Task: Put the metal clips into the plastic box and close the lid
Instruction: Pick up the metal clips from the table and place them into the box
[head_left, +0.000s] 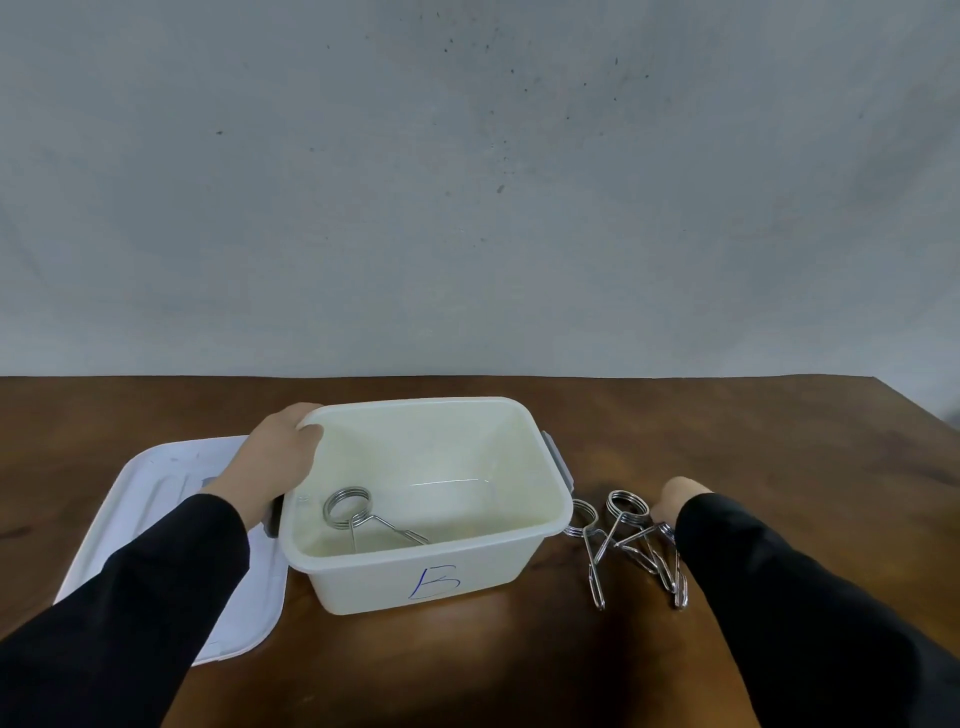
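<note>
A white plastic box (511, 535) marked with a blue letter B stands open on the brown table. One metal clip (358, 514) lies inside it at the near left. My left hand (275, 462) grips the box's left rim. Its white lid (156, 499) lies flat to the left, partly under my left sleeve. Three metal clips (623, 540) lie in a pile right of the box. My right hand (675, 501) rests on the rightmost clip (667, 558); the sleeve hides most of the fingers, so the grip is unclear.
The wooden table (779, 447) extends to the right and back, ending at a grey wall. The table's right edge slants in at the far right. Grey latch handles (558, 457) stick out on the box's sides.
</note>
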